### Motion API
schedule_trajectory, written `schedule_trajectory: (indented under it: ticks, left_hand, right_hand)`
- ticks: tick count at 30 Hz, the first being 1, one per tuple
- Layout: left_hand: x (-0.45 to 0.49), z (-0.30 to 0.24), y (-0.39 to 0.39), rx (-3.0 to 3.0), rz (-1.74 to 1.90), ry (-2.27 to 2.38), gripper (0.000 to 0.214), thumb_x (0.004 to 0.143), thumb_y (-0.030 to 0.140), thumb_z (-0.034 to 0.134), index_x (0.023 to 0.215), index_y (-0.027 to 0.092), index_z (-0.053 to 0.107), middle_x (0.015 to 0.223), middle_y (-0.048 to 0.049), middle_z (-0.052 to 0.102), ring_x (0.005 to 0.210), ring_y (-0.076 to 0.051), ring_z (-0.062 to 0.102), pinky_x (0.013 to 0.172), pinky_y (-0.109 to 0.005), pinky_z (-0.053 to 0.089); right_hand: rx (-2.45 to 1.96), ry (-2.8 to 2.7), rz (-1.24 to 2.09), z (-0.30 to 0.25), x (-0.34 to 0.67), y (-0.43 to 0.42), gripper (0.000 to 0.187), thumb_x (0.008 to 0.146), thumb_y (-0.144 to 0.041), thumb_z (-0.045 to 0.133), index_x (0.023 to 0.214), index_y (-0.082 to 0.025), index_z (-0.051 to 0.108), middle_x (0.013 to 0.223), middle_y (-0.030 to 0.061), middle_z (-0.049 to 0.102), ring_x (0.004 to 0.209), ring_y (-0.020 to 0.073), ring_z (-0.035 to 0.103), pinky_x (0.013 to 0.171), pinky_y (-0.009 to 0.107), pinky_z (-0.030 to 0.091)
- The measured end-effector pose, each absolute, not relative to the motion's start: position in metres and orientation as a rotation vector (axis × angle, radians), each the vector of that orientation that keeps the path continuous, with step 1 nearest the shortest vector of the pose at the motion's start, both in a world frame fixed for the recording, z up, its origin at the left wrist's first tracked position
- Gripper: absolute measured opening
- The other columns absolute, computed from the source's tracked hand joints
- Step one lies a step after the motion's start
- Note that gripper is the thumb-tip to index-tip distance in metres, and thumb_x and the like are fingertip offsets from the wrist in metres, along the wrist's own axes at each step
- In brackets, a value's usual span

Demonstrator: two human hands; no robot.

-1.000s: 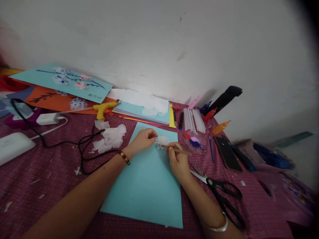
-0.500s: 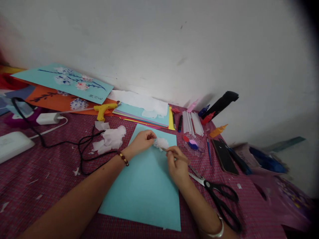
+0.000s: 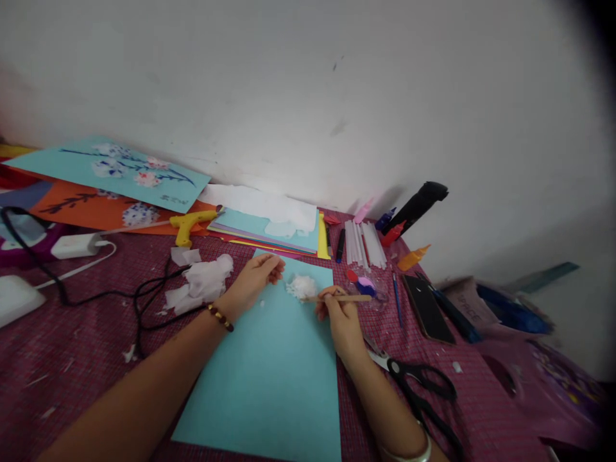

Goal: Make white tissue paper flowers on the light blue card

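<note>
Two cards (image 3: 115, 184), one over the other, by the far left corner of the table (image 3: 106, 378); right of these, a yellow glue gun (image 3: 185, 226) near the far edge; nearer, crumpled tissue (image 3: 205, 280) outside the left edge of the sheet (image 3: 269, 378); farther right, a paper stack (image 3: 245, 228) along the table's far edge.

Next, over the sheet's far left corner, left hand (image 3: 260, 279); drawn back leftward from the tuft (image 3: 301, 286), close against it half a second ago; now well clear, with bare blue between; fingers curled and bunched together; cannot tell whether pinching anything; newly in view just nearside, a small white scrap (image 3: 262, 303) on the sheet.

Tuft, white and ruffled, on the sheet near its far edge, a little closer to the right edge; at its near side the tip of the stick (image 3: 355, 298), touching or merely overlapping, hard to say; stick now almost level in view, pinched between thumb and forefinger of the right hand (image 3: 342, 321), by the sheet's right edge. Meaning for the work, as a judgement: tuft seemingly staying put without left fingers, with only the stick at it; no telling whether stuck down.

Outside that right edge, paint (image 3: 366, 288); nearer, scissors (image 3: 395, 367); then a phone (image 3: 428, 309) toward the table's right edge.
</note>
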State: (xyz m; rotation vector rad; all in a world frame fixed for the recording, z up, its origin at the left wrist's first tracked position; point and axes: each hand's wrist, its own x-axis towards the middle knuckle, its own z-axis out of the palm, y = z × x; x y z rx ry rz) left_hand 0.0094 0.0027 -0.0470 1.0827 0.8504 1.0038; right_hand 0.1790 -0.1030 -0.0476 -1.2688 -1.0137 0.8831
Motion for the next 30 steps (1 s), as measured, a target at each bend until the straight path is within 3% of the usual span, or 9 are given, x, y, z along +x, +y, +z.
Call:
schedule_trajectory:
  ticks: [10, 18, 26, 30]
  left_hand:
    - [0.002, -0.043, 0.006, 0.848, 0.952, 0.796, 0.025, 0.075, 0.038, 0.067, 0.076, 0.013, 0.063, 0.074, -0.0020, 0.063, 0.064, -0.010, 0.056, 0.059, -0.022, 0.043]
    - [-0.007, -0.032, 0.012, 0.450, 0.956, 0.687, 0.030, 0.088, 0.039, 0.052, 0.076, 0.015, 0.064, 0.071, -0.0037, 0.063, 0.065, -0.011, 0.059, 0.064, -0.023, 0.050]
    - [-0.010, -0.007, 0.010, 0.540, 0.958, 0.694, 0.027, 0.087, 0.038, 0.052, 0.075, 0.017, 0.063, 0.073, -0.0026, 0.061, 0.065, -0.012, 0.056, 0.062, -0.023, 0.047]
    - [-0.029, 0.037, -0.030, 1.091, 1.056, 0.759, 0.023, 0.086, 0.039, 0.051, 0.076, 0.021, 0.062, 0.072, -0.0006, 0.058, 0.066, -0.013, 0.052, 0.063, -0.025, 0.043]
  right_hand:
    - [-1.286, -0.758, 0.819, -0.049, 0.207, -0.100, 0.012, 0.086, -0.031, 0.050, 0.080, -0.023, 0.055, 0.060, -0.0056, 0.054, 0.049, 0.0114, 0.049, 0.048, 0.023, 0.041]
    - [-1.328, -0.865, 0.809, -0.046, 0.205, -0.100, 0.017, 0.087, -0.035, 0.052, 0.090, -0.021, 0.062, 0.080, 0.0014, 0.066, 0.058, 0.0144, 0.057, 0.058, 0.028, 0.048]
    - [-1.350, -0.859, 0.797, -0.044, 0.206, -0.101, 0.022, 0.086, -0.040, 0.052, 0.090, -0.021, 0.062, 0.079, 0.0017, 0.067, 0.060, 0.0158, 0.059, 0.061, 0.030, 0.049]
    - [-1.303, -0.876, 0.803, -0.045, 0.206, -0.102, 0.022, 0.086, -0.039, 0.052, 0.089, -0.019, 0.063, 0.081, 0.0037, 0.067, 0.068, 0.0181, 0.063, 0.067, 0.033, 0.051]
